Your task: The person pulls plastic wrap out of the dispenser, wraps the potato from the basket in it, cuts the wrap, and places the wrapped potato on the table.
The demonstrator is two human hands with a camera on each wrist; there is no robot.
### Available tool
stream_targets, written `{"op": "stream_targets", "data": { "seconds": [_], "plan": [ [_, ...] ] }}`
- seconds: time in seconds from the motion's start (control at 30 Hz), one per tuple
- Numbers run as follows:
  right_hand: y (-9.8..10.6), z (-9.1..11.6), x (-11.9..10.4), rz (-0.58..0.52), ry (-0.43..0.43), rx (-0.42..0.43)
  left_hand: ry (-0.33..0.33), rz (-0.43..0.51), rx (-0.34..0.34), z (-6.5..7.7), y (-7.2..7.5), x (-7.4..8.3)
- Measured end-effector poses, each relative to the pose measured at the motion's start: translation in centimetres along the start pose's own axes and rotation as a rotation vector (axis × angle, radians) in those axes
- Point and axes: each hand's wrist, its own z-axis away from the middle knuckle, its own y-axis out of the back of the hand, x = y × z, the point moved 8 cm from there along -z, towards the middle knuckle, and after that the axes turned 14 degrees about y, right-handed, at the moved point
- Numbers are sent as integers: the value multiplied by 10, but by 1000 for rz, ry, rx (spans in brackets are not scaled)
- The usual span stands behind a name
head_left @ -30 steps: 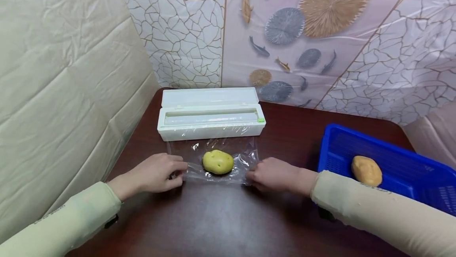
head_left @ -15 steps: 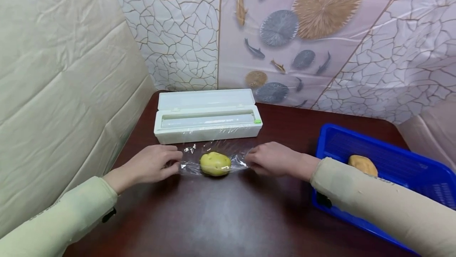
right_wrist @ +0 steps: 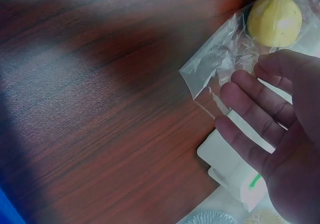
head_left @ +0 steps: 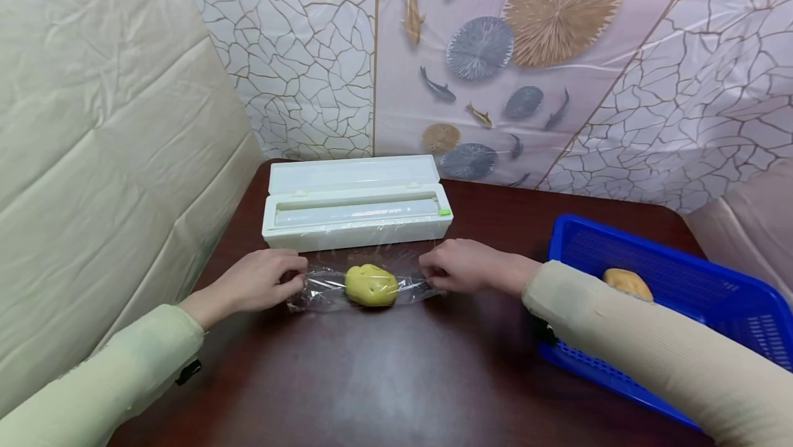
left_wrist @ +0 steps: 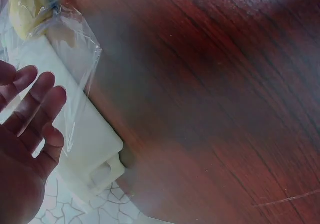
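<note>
A yellow potato (head_left: 372, 286) lies on the table, with clear cling film (head_left: 322, 288) folded over it and spread to both sides. At its left, my left hand (head_left: 260, 280) pinches the film between thumb and index finger, the other fingers loosely bent. On the other side my right hand (head_left: 461, 266) pinches the film by thumb and index fingertips, as the right wrist view shows, with a free film corner (right_wrist: 197, 82) sticking out past the fingers. Behind the potato stands a white cling film box (head_left: 359, 233), lid up, the film roll (head_left: 359, 213) inside, film running from it.
At the right, a blue plastic basket (head_left: 737, 288) holds another, tan potato (head_left: 627, 283), partly hidden by the right sleeve (head_left: 619, 326). A green slider (head_left: 444, 212) sits at the box's right end. Patterned wall cloth (head_left: 310, 54) hangs behind the dark wooden table (head_left: 359, 378).
Both hands have moved away from me toward the box, bringing the film's near edge up and over the potato. The film now covers the potato's top; the potato has barely moved.
</note>
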Motion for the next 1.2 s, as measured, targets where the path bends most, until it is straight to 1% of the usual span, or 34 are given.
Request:
{"op": "stream_targets", "data": {
  "seconds": [0.1, 0.23, 0.33, 0.43, 0.53, 0.6, 0.67, 0.73, 0.8, 0.97, 1.07, 1.2],
  "plan": [
    [-2, -2, 5, -8, -20, -9, -12, -28, -13, 0, -3, 2],
    [-4, -4, 8, -23, -25, -11, -23, -78, -24, -2, -8, 5],
    [-5, -5, 8, -31, -29, -12, -12, -127, 10, -3, -7, 8],
    [-3, -5, 8, -41, -42, -11, 22, -181, 59, -4, -5, 10],
    [-1, -4, 8, -52, -59, -11, 31, -210, 93, -7, -4, 17],
    [0, -4, 9, -57, -68, -12, 7, -198, 101, -9, -4, 26],
    [0, -3, 9, -58, -71, -13, -28, -165, 98, -13, -5, 35],
    [0, -3, 10, -60, -76, -15, -52, -126, 84, -17, -8, 43],
    [0, -3, 12, -68, -83, -15, -59, -99, 65, -22, -12, 47],
    [-2, -3, 15, -85, -97, -19, -46, -48, 15, -31, -20, 49],
    [-2, -3, 16, -89, -97, -16, -55, -9, -13, -34, -23, 49],
    [-3, -3, 19, -91, -87, -3, -70, 25, -34, -36, -28, 48]
  ]
}}
